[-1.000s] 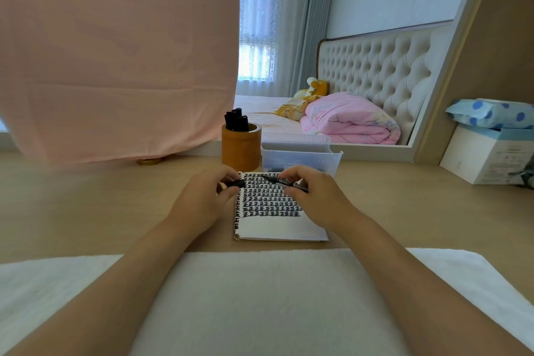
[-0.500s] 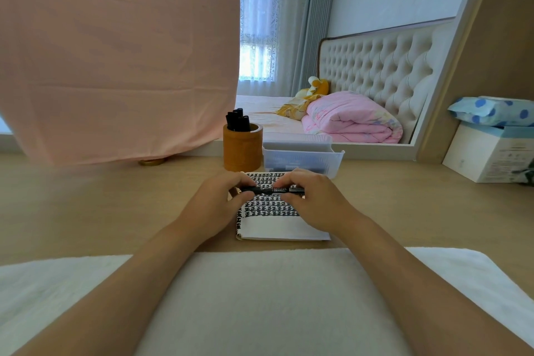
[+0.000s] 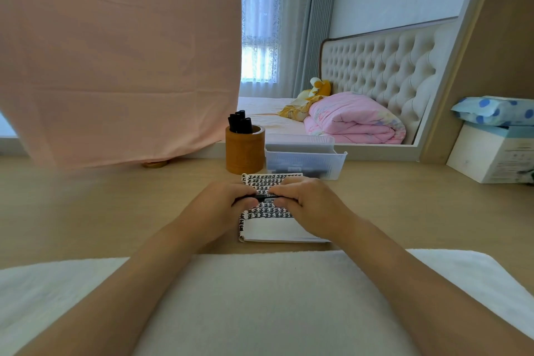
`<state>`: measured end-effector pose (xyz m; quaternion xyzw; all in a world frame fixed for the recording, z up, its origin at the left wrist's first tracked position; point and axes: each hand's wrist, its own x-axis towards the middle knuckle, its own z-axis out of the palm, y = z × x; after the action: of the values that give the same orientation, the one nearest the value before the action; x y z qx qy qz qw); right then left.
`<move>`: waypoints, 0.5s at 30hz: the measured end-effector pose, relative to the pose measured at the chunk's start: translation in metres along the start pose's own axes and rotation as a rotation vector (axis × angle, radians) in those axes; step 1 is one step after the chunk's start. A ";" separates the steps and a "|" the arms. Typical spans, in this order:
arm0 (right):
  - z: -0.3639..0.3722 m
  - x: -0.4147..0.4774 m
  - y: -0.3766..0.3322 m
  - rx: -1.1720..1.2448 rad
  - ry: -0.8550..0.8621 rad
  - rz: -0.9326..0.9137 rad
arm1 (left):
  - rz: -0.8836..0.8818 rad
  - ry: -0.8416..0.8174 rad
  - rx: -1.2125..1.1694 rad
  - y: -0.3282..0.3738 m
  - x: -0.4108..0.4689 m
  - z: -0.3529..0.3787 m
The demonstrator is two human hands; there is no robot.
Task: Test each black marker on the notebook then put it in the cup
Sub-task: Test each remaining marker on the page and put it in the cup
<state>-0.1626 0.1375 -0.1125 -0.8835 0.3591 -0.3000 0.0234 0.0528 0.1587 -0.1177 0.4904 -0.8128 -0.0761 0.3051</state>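
Bottom of frame: white fluffy towel [image 3: 260, 306] spread over the near edge of a pale wooden desk [image 3: 404, 211], both forearms lying across it.

Centre of frame: left hand [image 3: 219, 208] and right hand [image 3: 309, 205] close together, fingers curled, each pinching one end of a slim black marker [image 3: 264, 197]. Marker held level and crosswise, just over a white paper notebook [image 3: 268, 230]. Cannot tell whether capped. Notebook flat on the desk, upper part of the page filled with rows of black marks, lower strip blank, right side partly under the right hand.

Just beyond the notebook: brown cylindrical cup [image 3: 245, 152] standing upright, a bunch of black markers [image 3: 239, 121] sticking out of it. Just beside it on the right: clear ribbed plastic tray [image 3: 306, 159], dark shapes dimly visible inside.

Upper left: large pink cloth [image 3: 115, 52] hanging, blurred at its lower edge. Right edge: white cardboard box [image 3: 491, 153] with a blue dotted packet [image 3: 494, 110] on top.

Upper centre and right: tufted cream headboard [image 3: 375, 66], folded pink quilt [image 3: 352, 118] on the bed, lace-curtained window [image 3: 260, 37] behind.
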 end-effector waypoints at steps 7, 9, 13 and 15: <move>-0.004 0.008 -0.008 0.264 -0.104 0.216 | 0.182 0.143 0.078 0.004 0.003 -0.007; -0.005 0.007 -0.011 0.294 -0.117 0.237 | 0.197 0.151 0.078 0.005 0.005 -0.008; -0.003 0.006 -0.013 0.353 -0.130 0.253 | 0.157 0.178 0.052 0.008 0.007 -0.006; -0.002 0.009 -0.010 0.338 -0.113 0.263 | 0.127 0.183 0.036 0.009 0.008 -0.005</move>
<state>-0.1524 0.1398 -0.1036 -0.8278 0.4142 -0.3004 0.2303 0.0461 0.1573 -0.1064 0.4482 -0.8122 0.0033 0.3734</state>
